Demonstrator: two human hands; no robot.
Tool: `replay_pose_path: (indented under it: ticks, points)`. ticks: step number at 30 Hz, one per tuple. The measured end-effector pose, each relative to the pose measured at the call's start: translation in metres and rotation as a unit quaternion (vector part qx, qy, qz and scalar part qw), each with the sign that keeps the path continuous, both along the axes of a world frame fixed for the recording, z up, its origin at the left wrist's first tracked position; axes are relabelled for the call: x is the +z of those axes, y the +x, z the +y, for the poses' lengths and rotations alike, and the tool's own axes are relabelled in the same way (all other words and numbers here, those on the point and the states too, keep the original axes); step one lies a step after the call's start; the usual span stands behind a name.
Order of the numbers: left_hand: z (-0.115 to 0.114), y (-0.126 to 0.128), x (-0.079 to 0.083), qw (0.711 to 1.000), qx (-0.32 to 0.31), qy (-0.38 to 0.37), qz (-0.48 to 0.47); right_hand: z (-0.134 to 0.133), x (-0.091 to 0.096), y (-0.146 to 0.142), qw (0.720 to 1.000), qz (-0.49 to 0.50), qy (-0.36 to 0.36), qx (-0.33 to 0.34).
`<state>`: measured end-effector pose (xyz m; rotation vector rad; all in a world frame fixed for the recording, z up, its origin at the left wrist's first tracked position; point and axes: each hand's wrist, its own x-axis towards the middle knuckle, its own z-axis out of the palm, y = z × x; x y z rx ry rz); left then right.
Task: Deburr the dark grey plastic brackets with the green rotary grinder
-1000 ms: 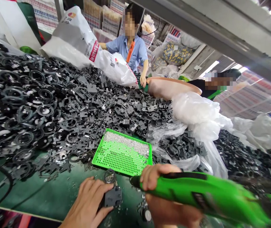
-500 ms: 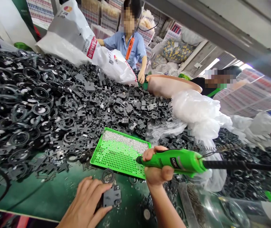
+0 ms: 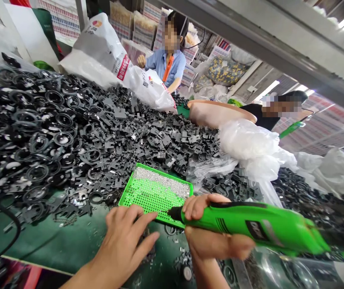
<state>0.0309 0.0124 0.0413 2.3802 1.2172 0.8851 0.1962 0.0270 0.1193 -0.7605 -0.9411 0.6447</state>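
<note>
- Green rotary tool point(image 3: 250, 226): clamped in right hand point(image 3: 208, 228), grip closed around body, tip angled over perforated green tray point(image 3: 147, 204).
- Left hand point(image 3: 123, 241): grip apart, palm down, fingers spread, just beside tray edge.

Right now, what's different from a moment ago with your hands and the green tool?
The left hand has come off the dark square part, now out of sight, and lies open, fingers spread, beside the green perforated tray. The right hand still grips the green rotary tool, its back end tipped downward, its tip over the tray. The co-worker in blue raised a hand. The heap of dark grey parts stayed put.
</note>
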Motion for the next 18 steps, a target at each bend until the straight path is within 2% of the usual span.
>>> replay_pose_path:
  ticks: [2, 4, 6, 8, 10, 13, 18]
  points:
    - [0.021, 0.016, 0.014, 0.999, -0.025, 0.001, 0.028, -0.007, 0.015, -0.004, 1.000, 0.002, 0.011, 0.025]
    - [0.040, 0.026, 0.020, 0.998, -0.043, 0.010, 0.050, -0.010, 0.021, -0.001, 0.999, -0.017, 0.028, 0.013]
    - [0.052, 0.026, 0.017, 0.998, -0.037, 0.016, 0.057, -0.009, 0.015, 0.010, 0.998, -0.037, 0.040, -0.020]
    - [0.056, 0.017, 0.010, 0.998, -0.021, 0.021, 0.051, -0.006, -0.001, 0.024, 0.998, -0.037, 0.022, -0.042]
    - [0.052, 0.004, 0.004, 0.999, -0.008, 0.028, 0.034, -0.003, -0.019, 0.035, 0.998, -0.028, -0.013, -0.049]
    - [0.031, -0.014, -0.002, 0.999, 0.011, 0.030, -0.004, -0.002, -0.038, 0.043, 0.998, -0.022, -0.035, -0.054]
    - [-0.016, -0.029, -0.024, 0.999, 0.021, 0.007, -0.036, -0.004, -0.042, 0.043, 0.998, -0.025, -0.044, -0.046]
